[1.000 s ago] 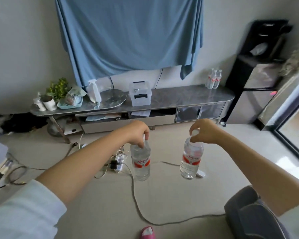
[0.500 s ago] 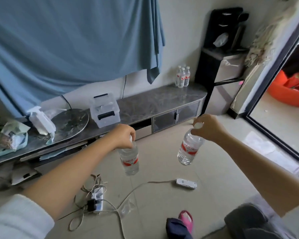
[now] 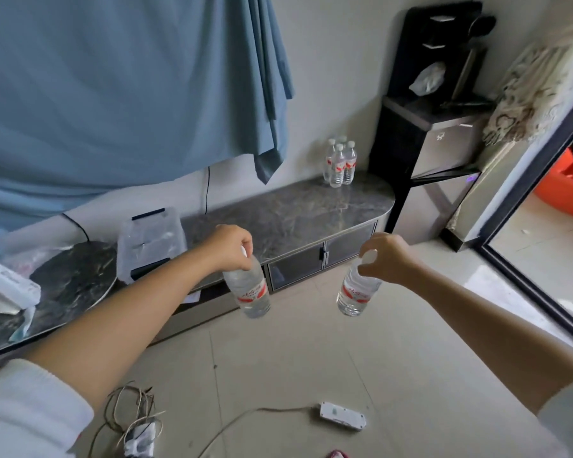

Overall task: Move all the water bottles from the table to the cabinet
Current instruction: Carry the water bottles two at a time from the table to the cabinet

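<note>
The cabinet runs along the wall from nine o'clock toward one o'clock. On its top at the far one o'clock end stands a cluster of bottles, four as far as the view allows, touching one another. A lidded box sits on the top at eleven o'clock, with a round slab to its left. Before the cabinet, above the floor, the left hand holds the left bottle by its neck at twelve o'clock, and the right hand holds the right bottle at one o'clock. A power strip lies on the floor at six o'clock.
</note>
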A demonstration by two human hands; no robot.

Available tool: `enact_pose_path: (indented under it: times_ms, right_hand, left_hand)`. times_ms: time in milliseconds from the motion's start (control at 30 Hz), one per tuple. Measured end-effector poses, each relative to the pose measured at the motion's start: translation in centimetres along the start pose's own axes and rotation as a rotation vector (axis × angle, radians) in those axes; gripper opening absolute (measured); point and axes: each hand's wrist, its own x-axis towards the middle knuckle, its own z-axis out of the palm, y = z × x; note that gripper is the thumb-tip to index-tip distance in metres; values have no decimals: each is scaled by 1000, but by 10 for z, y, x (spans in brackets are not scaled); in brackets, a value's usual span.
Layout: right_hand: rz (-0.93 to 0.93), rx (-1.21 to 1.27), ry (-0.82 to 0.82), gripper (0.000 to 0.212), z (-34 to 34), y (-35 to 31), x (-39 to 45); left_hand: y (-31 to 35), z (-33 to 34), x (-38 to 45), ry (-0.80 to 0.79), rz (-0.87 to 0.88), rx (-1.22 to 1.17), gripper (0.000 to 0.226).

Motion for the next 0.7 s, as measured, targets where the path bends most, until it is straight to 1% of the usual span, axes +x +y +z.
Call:
enact_pose_path:
  times_ms: [100,167,267,400,500,633,700]
  right_hand:
    - [-15,-31,-21,29,-10,12,41]
    - [14,-33,-21,29,-16,24,74]
    - [67,-38,-38,30,-22,41,119]
    - [104,-88,-104,31,-30,63,177]
    - [130,-111,-104,30,-42,79,227]
    - [132,-197,-142,31,-53,85,299]
    - [142,-205,-123,31,-57,90,327]
  left_hand:
    - [12,-1,45,47,-12,-31,9]
    - [19,0,83,74,-24,-45,17]
    - [28,-1,138,52,-16,-48,20]
    - [31,-10,211,0,32,-25,21]
    - [30,-21,264,-9,87,4,21]
    - [32,-39,342,-52,181,55,22]
    - [36,-45,374,-44,213,70,22]
